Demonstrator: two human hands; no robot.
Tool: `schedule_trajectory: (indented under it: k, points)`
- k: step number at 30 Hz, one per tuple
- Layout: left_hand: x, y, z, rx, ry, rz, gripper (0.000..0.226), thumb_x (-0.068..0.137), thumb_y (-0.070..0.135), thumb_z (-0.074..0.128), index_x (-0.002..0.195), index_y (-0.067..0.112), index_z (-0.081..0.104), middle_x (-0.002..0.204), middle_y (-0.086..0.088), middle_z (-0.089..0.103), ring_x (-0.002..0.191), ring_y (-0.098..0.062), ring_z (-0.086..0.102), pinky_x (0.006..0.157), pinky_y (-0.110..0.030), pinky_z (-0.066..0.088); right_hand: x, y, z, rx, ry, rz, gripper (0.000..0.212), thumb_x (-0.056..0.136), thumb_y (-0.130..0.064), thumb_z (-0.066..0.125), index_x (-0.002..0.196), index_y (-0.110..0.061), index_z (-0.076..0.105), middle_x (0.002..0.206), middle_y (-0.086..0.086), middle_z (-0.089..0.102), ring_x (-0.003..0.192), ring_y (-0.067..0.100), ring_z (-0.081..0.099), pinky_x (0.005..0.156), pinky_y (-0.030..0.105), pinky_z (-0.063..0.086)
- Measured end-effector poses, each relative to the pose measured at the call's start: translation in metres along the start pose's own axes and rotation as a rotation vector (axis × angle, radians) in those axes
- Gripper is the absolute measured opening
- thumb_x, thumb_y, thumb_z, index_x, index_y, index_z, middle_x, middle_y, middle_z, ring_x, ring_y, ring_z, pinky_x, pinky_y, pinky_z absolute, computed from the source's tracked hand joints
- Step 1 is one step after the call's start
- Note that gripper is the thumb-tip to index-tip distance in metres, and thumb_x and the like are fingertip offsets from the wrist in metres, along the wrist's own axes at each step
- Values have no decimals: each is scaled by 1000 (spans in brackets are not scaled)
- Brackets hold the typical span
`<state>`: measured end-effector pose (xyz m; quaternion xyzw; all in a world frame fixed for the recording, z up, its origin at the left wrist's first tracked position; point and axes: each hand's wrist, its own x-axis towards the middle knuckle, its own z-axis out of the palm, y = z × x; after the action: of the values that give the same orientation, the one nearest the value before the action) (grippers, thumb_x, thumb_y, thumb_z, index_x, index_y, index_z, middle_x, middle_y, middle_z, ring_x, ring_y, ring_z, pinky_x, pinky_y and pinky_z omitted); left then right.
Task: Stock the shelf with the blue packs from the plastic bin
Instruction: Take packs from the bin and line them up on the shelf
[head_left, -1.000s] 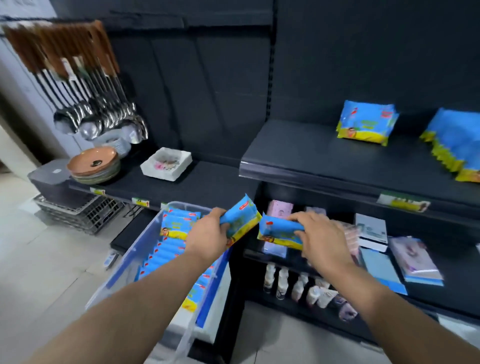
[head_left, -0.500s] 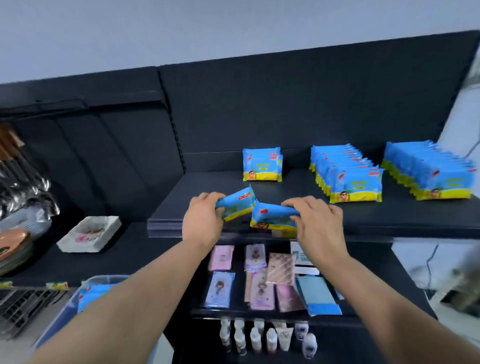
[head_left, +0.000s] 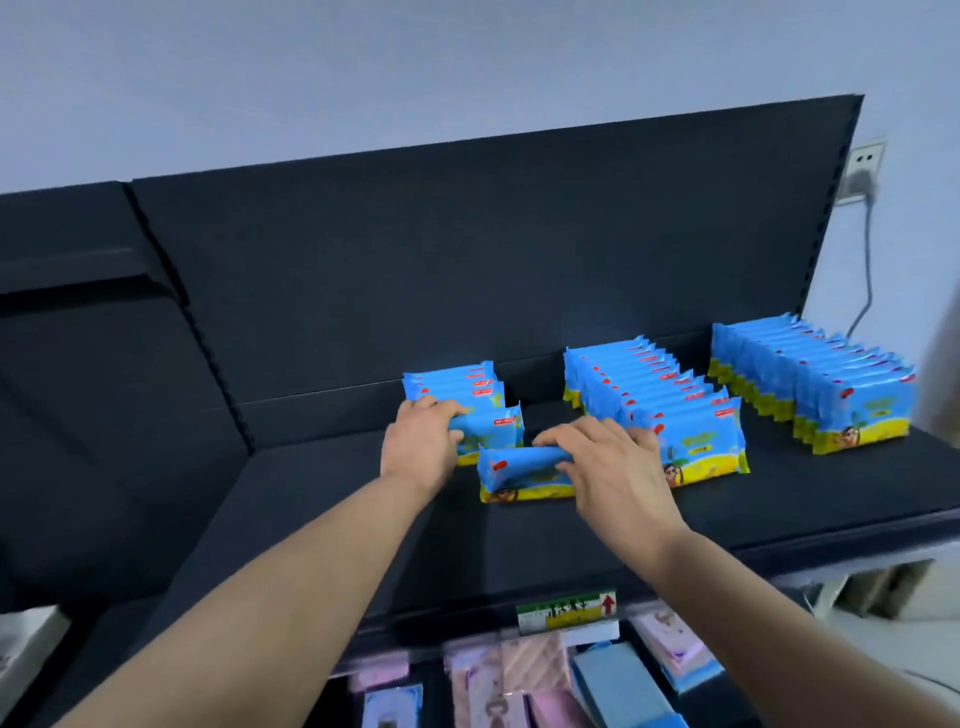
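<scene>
One pack (head_left: 497, 429) in left grip (head_left: 421, 452), second pack (head_left: 511, 472) in right grip (head_left: 618, 478)

Glossy plastic blue packs (head_left: 691, 415), matt dark shelf (head_left: 363, 519)

Two bare arms reach over a dark shelf (head_left: 519, 551). The left grip (head_left: 420, 453) curls round an upright blue pack (head_left: 493, 428) at the front of a short row (head_left: 451, 376). The right grip (head_left: 618, 475) holds a second blue pack (head_left: 514, 470) just beside it. A middle row (head_left: 641, 376) and a far row (head_left: 795, 356) of packs stand to the right.
</scene>
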<state>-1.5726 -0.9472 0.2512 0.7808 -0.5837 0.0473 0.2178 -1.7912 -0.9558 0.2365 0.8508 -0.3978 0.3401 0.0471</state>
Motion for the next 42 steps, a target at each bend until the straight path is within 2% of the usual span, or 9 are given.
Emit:
schedule_trajectory:
  k: [6, 11, 14, 18, 23, 27, 31, 36, 42]
  points:
    - [41, -23, 14, 33, 43, 39, 23, 91, 25, 56, 113, 26, 55, 116, 8, 60, 114, -18, 40, 86, -32, 36, 34, -5, 37, 16, -158, 36, 33, 95, -18, 50, 121, -37, 52, 113, -13, 53, 104, 15, 49, 88, 34, 24]
    - [53, -32, 18, 57, 83, 78, 26, 90, 31, 59, 115, 25, 56, 118, 6, 52, 113, -19, 39, 87, -32, 36, 49, -12, 56, 19, -142, 50, 32, 92, -17, 55, 119, -34, 55, 111, -12, 57, 103, 16, 51, 86, 33, 25]
    - [52, -33, 17, -21, 122, 24, 27, 89, 27, 62, 114, 21, 52, 119, 4, 50, 111, -20, 41, 87, -33, 39, 56, -15, 62, 16, -176, 34, 34, 93, -16, 53, 122, -33, 52, 114, -10, 56, 107, 16, 49, 91, 36, 29]
    - [42, -53, 9, -82, 237, -93, 26, 89, 8, 51, 114, 18, 52, 118, 0, 52, 109, -22, 43, 84, -36, 42, 65, -20, 67, 16, -201, -7, 41, 91, -12, 53, 127, -30, 48, 120, -8, 51, 111, 17, 45, 91, 35, 32]
    - [14, -91, 12, 113, 6, -244, 39, 87, 5, 50, 123, 21, 50, 124, 0, 50, 115, -22, 42, 86, -33, 41, 75, -29, 82, -39, -201, -11, 52, 83, -10, 62, 129, -27, 47, 123, -4, 49, 112, 21, 44, 89, 38, 36]
    - [-3, -96, 19, 199, -109, -266, 43, 85, 2, 47, 125, 17, 47, 126, -2, 48, 117, -23, 42, 87, -34, 42, 80, -35, 95, -99, -195, -7, 59, 74, -15, 75, 127, -25, 51, 123, 1, 48, 114, 25, 45, 89, 40, 39]
    - [-12, -91, 27, 287, -121, -222, 38, 86, 1, 42, 122, 14, 46, 125, -3, 48, 117, -23, 42, 89, -35, 41, 84, -37, 108, -192, -165, 66, 71, 57, -14, 86, 120, -26, 58, 124, 8, 52, 113, 30, 50, 83, 45, 45]
    - [-9, -89, 28, 300, -123, -190, 40, 88, 1, 39, 126, 13, 44, 127, -4, 47, 119, -25, 41, 89, -36, 41, 93, -36, 117, -203, -192, 39, 65, 83, -24, 70, 140, -29, 39, 140, 7, 40, 129, 28, 36, 96, 43, 37]
    - [-11, -92, 30, 333, -115, -180, 39, 90, 3, 37, 127, 13, 44, 127, -5, 47, 119, -26, 40, 87, -36, 40, 89, -40, 121, -208, -171, 34, 76, 72, -22, 80, 139, -23, 44, 135, 12, 48, 127, 30, 44, 93, 46, 43]
